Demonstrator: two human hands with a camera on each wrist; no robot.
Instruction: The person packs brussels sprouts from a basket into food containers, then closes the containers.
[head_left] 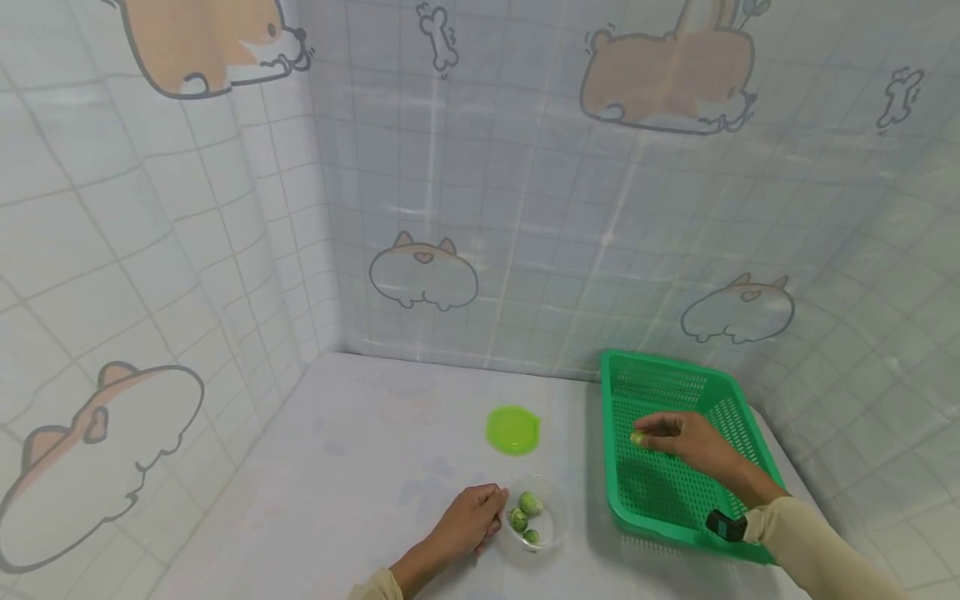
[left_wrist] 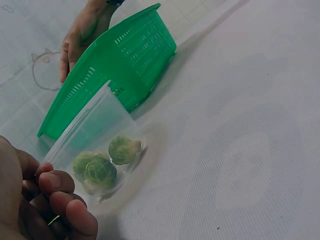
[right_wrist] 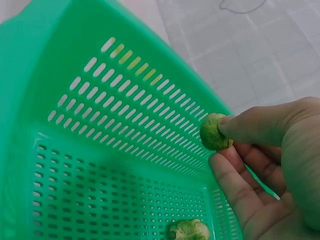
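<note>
Sprout (right_wrist: 215, 132) pinched between thumb and fingers of my right hand (head_left: 693, 442), held within the basket (head_left: 611, 467) at lower right of the head view. A second sprout (right_wrist: 189, 230) lies on the basket floor, bottom edge of the right-wrist frame. My left hand (head_left: 471, 518), lower centre of the head view, grips the rim of a clear bowl (head_left: 551, 529); three sprouts (head_left: 529, 503) inside. Lime lid (head_left: 513, 431) flat on the white table (head_left: 360, 467), just above the bowl in frame. Black band (head_left: 726, 527) at my right wrist. Dog-print curtain (head_left: 525, 192) fills the upper frame.
</note>
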